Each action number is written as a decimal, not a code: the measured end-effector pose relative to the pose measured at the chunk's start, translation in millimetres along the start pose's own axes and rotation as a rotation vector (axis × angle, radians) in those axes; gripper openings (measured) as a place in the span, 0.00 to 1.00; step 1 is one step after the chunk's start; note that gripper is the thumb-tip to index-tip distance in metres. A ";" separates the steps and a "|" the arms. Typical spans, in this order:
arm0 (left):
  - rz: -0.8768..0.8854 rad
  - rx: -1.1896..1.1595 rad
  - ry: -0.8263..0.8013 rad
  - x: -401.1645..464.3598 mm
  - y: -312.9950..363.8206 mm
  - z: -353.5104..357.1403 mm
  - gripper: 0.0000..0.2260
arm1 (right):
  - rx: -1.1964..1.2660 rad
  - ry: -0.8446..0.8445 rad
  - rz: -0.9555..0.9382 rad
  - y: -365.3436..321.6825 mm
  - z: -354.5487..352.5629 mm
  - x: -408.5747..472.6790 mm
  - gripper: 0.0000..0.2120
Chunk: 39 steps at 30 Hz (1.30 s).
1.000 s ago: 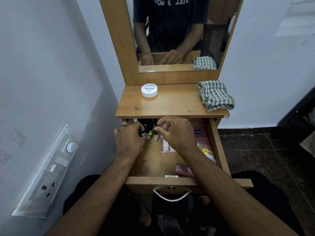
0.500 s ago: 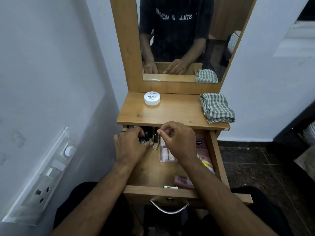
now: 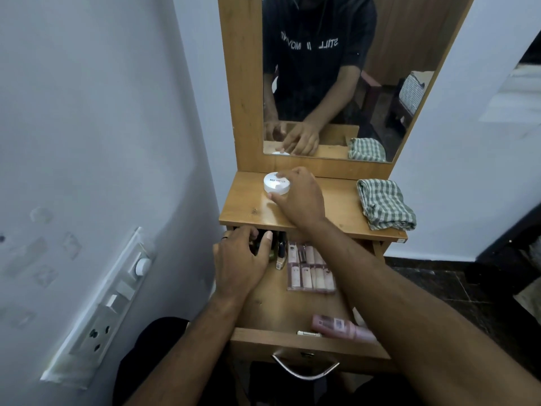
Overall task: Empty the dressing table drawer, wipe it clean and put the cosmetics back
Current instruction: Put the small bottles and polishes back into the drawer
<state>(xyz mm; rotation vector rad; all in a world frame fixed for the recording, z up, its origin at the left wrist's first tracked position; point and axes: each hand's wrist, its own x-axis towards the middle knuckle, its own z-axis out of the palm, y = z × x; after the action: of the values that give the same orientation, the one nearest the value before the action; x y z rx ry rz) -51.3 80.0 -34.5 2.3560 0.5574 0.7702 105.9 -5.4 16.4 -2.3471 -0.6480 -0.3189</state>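
The wooden drawer [image 3: 304, 341] stands pulled out below the dressing table top [image 3: 336, 212]. My right hand [image 3: 298, 194] grips the round white jar [image 3: 275, 183] on the table top, thumb and fingers around its rim. My left hand [image 3: 240, 262] reaches into the drawer's back left corner, fingers curled around small dark bottles [image 3: 263, 244] there. A pack of pink and white tubes [image 3: 307, 271] lies in the middle of the drawer. A pink tube [image 3: 339, 326] lies at the drawer's front, partly under my right forearm.
A folded green checked cloth [image 3: 386, 203] lies at the right of the table top. The mirror [image 3: 336, 77] rises behind it. A wall with a switch and socket panel [image 3: 108, 303] is close on the left. Dark floor [image 3: 439, 276] lies to the right.
My right hand left the drawer and rose to the table top, where it now grips the white jar. My left hand stayed on the small bottles in the drawer's back left corner.
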 end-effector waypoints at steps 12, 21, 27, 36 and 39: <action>0.010 -0.081 -0.025 0.0 -7.2 3.6 0.13 | -0.115 -0.008 0.042 -6.9 26.2 9.9 0.23; 0.121 -0.143 0.009 1.1 -3.5 1.7 0.11 | 0.147 0.118 -0.044 -9.0 -3.0 -9.1 0.22; 0.024 -0.595 -0.113 -6.5 10.4 -14.0 0.14 | 0.271 0.122 -0.232 -4.8 -33.6 -78.7 0.25; 0.130 -0.356 -0.307 -17.6 7.9 -20.2 0.10 | 0.189 -0.250 -0.384 35.4 -44.2 -141.8 0.33; 0.260 -0.035 -0.305 -23.8 8.4 -17.5 0.11 | 0.090 -0.419 -0.328 38.2 -36.4 -147.3 0.33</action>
<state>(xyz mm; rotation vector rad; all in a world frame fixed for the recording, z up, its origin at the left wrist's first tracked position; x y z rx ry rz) -78.4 68.0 -26.8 2.4783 0.1094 0.5079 -0.5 -108.2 -34.3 -2.2313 -1.2259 0.0663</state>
